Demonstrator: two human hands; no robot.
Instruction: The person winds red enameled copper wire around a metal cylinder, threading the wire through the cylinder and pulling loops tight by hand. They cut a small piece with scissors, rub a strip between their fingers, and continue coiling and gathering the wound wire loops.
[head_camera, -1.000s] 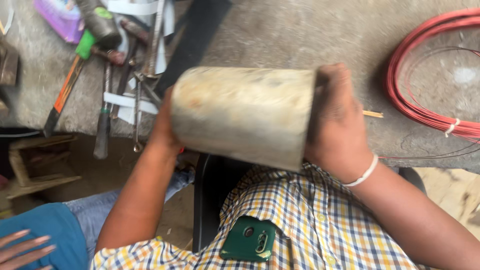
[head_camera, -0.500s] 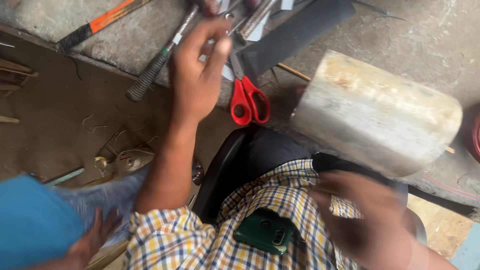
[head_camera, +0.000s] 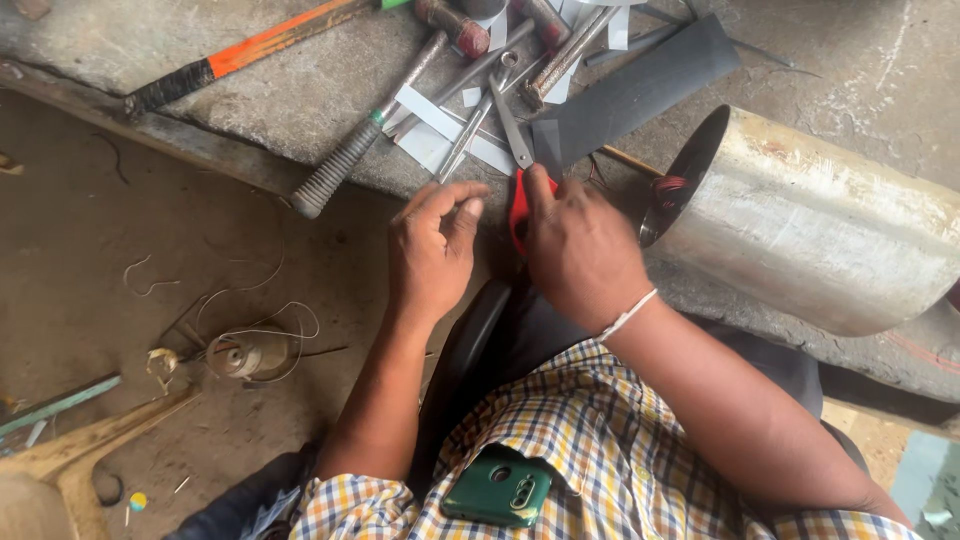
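Rough concrete counter (head_camera: 250, 90), littered with tools. Orange-handled hammer (head_camera: 250, 45) far left, grey-grip tool (head_camera: 350, 160) beside it. Left hand (head_camera: 432, 250) hovers at counter edge, fingers (head_camera: 462, 190) loosely curled, holding nothing. Right hand (head_camera: 580, 250) closes on red-handled scissors (head_camera: 518, 190). Metal cylinder (head_camera: 810, 230) lies on its side, just right.

A pair of scissors (head_camera: 517, 165) with red handles and grey metal blades is laid on the concrete ledge. The blades are pointed toward eleven o'clock over white paper strips; the red handles, at the six o'clock end, are largely covered by the right hand (head_camera: 580, 250).
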